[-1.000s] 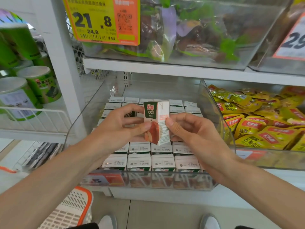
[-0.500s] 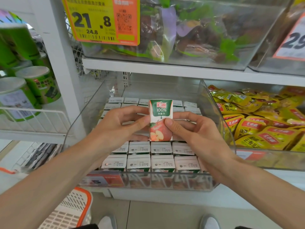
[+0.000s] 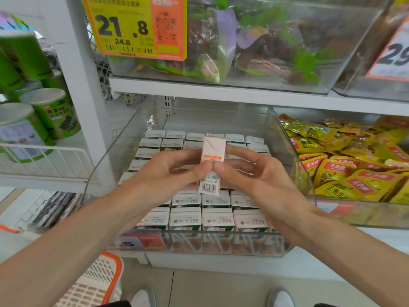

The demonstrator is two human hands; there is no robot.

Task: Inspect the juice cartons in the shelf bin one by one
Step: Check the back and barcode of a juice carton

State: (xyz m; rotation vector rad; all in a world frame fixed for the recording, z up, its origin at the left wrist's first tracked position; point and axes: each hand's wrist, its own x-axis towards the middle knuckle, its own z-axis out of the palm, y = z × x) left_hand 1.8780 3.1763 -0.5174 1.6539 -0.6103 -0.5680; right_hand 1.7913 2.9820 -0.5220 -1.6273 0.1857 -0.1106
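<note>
At frame centre, our left hand (image 3: 168,171) and right hand (image 3: 252,176) pinch one juice carton (image 3: 212,160) upright, barcode side facing us, above the carton-filled shelf bin (image 3: 221,244).

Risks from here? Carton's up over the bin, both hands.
1. Left hand and right hand only pinch the carton; a slip would likely drop it onto the rows in the bin.
2. Those rows look identical, so once returned it may be confused with unchecked ones.
3. The hands cover print above the barcode; a defect there might go unseen.
</note>
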